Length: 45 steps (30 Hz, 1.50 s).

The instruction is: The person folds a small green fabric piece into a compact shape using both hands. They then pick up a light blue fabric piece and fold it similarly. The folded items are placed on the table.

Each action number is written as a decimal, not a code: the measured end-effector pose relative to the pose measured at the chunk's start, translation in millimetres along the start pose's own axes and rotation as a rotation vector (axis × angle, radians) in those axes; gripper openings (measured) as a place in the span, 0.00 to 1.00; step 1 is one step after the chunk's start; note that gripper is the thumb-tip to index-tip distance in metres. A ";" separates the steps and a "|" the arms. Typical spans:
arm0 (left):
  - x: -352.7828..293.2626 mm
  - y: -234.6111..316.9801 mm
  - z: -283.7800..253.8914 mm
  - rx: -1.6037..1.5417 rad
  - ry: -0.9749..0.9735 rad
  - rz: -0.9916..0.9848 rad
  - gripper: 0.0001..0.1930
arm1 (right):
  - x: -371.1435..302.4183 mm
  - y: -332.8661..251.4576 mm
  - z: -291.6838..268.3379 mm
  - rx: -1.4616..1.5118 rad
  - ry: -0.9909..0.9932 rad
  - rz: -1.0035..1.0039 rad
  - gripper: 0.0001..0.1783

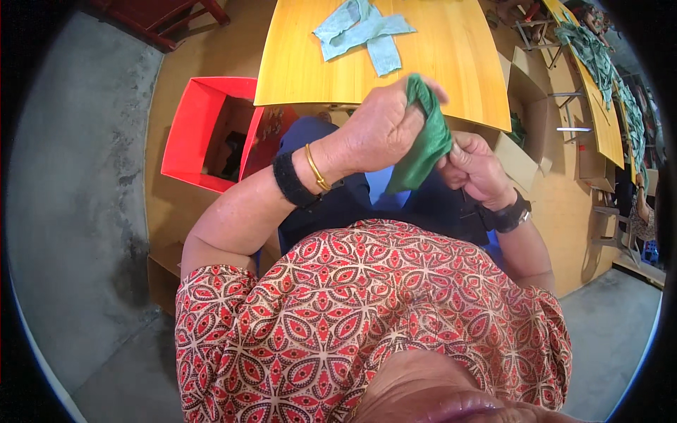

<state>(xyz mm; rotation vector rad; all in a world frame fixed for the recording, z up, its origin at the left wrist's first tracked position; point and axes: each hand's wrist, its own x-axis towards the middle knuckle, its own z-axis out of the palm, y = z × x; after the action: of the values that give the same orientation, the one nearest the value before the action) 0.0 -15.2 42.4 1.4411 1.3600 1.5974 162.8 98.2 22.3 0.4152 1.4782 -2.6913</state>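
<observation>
A green piece of thin cloth [427, 156] hangs between my two hands, above my lap and just before the table's near edge. My left hand [384, 130] is closed on its upper part, with the cloth looped over some of the fingers, so the fingertips are partly hidden. At the cloth's right edge, the thumb and fingers of my right hand [479, 168] pinch the fabric. Several light blue-green cloth pieces [360, 39] lie overlapping on the table, beyond my left hand.
The yellow wooden table [458, 63] spans the area ahead. An open red box [190, 144] stands left of my legs. To the right are cardboard boxes [532, 106] and another long table [603, 130] heaped with green cloths [592, 56]. A person's arm [642, 208] shows at far right.
</observation>
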 end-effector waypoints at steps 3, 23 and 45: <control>-0.2 -4.6 -0.5 -0.097 0.119 -0.063 0.08 | 1.2 -0.5 -7.1 0.061 -0.033 -0.056 0.09; -1.8 -4.0 -4.5 0.006 -0.189 -0.025 0.12 | 5.9 22.8 -4.3 -0.911 0.272 -0.536 0.10; 9.3 -1.9 -13.6 -0.059 0.190 -0.235 0.11 | 10.2 2.5 -30.3 -0.642 0.220 -0.227 0.11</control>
<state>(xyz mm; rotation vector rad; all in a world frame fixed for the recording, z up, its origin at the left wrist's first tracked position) -15.5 -10.2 45.3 1.0726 1.5135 1.6357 159.9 123.0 2.2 0.5291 2.4506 -2.1658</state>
